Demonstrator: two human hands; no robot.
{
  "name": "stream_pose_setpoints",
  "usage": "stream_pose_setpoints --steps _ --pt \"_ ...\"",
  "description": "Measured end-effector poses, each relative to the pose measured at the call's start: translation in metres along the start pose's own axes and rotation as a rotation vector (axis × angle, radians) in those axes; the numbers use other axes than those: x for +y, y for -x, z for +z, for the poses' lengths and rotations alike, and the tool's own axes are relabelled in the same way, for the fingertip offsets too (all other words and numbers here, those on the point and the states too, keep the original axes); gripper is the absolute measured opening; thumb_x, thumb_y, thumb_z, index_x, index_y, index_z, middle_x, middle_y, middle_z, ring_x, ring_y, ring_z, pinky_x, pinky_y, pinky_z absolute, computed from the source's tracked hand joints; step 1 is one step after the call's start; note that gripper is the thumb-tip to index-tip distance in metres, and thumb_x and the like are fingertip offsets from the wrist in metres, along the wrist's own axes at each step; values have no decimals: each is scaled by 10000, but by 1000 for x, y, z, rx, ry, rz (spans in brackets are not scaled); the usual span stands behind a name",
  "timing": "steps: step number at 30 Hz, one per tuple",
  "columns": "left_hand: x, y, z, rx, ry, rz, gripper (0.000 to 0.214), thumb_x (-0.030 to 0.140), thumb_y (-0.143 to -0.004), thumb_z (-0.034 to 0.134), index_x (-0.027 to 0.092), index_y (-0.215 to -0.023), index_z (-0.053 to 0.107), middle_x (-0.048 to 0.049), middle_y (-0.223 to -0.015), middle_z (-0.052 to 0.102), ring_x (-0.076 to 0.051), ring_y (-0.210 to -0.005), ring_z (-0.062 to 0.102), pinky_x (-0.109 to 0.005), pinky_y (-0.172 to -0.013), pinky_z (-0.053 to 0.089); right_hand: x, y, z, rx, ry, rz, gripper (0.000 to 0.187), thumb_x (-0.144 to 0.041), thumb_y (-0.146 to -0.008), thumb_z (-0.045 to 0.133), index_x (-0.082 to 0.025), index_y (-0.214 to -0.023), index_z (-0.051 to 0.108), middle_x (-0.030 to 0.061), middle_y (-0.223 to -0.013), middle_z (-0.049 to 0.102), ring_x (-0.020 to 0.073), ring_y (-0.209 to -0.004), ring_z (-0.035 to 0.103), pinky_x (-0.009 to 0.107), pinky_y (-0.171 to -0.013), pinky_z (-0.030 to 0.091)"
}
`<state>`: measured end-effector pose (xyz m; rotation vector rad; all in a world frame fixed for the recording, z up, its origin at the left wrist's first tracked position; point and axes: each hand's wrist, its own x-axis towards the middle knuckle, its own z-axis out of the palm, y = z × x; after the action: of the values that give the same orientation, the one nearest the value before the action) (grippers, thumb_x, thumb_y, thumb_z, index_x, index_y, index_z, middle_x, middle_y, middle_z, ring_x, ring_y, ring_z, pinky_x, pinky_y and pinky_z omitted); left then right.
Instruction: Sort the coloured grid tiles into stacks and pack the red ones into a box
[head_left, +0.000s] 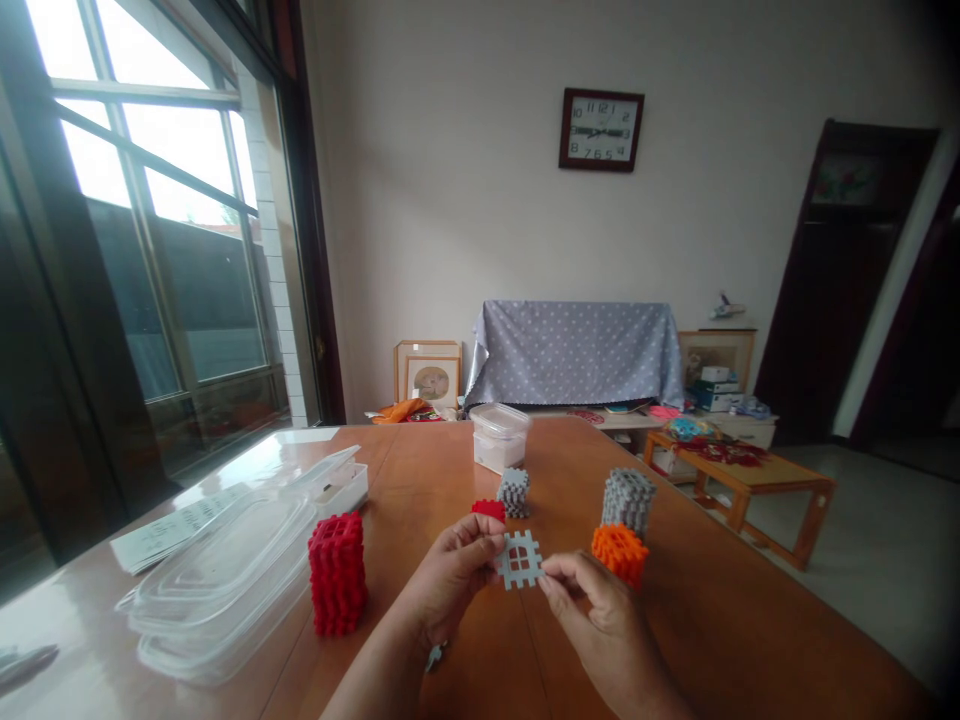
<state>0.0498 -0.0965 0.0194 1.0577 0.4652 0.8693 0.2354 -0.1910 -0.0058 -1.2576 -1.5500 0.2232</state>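
Note:
A flat light-grey interlocking tile (533,572) with notched edges and a window-like centre is held up over the table. My left hand (457,570) pinches its left edge, and my right hand (592,610) pinches its lower right corner. Behind it stands a short stack of grey tiles (514,494), with a red stack (488,509) partly hidden by my left fingers. Just beyond my right hand is an orange stack (619,553), and a taller dark-grey stack (628,498) stands behind that. A tall red stack (337,575) stands left of my left hand. Beneath my left wrist, a small grey piece (436,656) shows in part.
Clear plastic containers with lids (217,580) lie at the left of the wooden table (405,470), beside a paper sheet (176,525). A lidded clear tub (500,437) stands at the far end. To the right is a low wooden table (787,490).

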Motion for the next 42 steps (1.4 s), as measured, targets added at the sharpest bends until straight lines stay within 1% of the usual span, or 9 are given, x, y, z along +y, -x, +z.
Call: stream_pose_setpoints --steps 5,12,16,20,28,31,35,39,42 --pt "8 0 -4 76 -71 69 248 331 -844 757 166 -1003 664 -75 -972 698 -140 -802 617 -265 -764 464 10 -15 -40 140 -12 34 194 -397 -947 610 -225 -942 699 37 -842 690 186 -767 648 283 -716 516" --pt "12 -4 -15 162 -87 118 275 383 -851 752 175 -1006 659 -50 -897 677 -139 -774 591 -256 -734 470 63 -53 -115 361 -20 160 340 -506 -866 678 -195 -999 712 63 -912 736 205 -807 654 306 -742 517" --pt "11 -8 -22 209 -116 124 291 396 -858 743 174 -1026 656 -56 -945 672 -136 -786 597 -245 -722 468 84 -72 -143 376 10 179 369 -528 -833 689 -189 -972 729 65 -906 742 207 -799 652 309 -743 507" --pt "11 -9 -29 255 -146 103 326 410 -843 756 176 -1047 656 -58 -973 674 -135 -795 606 -235 -707 465 97 -82 -156 328 80 183 361 -531 -826 678 -194 -936 748 51 -853 737 203 -765 642 296 -695 488" --pt "12 -10 -31 303 -123 97 365 410 -793 802 175 -1035 663 -70 -962 713 -126 -762 618 -227 -691 461 116 -80 -151 316 90 189 432 -564 -803 678 -185 -998 747 74 -912 753 230 -824 670 335 -771 516" --pt "13 -10 -32 331 -98 98 394 417 -761 826 177 -1030 667 -71 -952 729 -126 -756 632 -229 -695 461 104 -71 -149 430 88 225 484 -591 -830 638 -188 -1083 730 85 -961 767 234 -836 684 338 -780 525" --pt "16 -10 -35 376 -73 116 409 425 -734 840 183 -1016 670 -50 -915 732 -130 -749 648 -232 -696 457 68 -55 -131 529 82 221 462 -602 -872 590 -203 -1061 725 69 -899 760 222 -784 670 301 -692 516" --pt "17 -10 -40 428 -85 178 378 430 -763 812 178 -993 648 -34 -874 716 -120 -731 642 -227 -685 438 21 -40 -83 284 7 160 353 -529 -934 562 -216 -1003 713 36 -805 706 191 -710 628 276 -641 493" --pt "16 -9 -42 457 -116 237 365 452 -765 797 182 -946 629 -27 -840 708 -115 -693 623 -228 -657 415 -9 -32 -37 -73 -20 59 276 -448 -958 544 -228 -937 710 27 -795 684 186 -731 619 276 -670 485"
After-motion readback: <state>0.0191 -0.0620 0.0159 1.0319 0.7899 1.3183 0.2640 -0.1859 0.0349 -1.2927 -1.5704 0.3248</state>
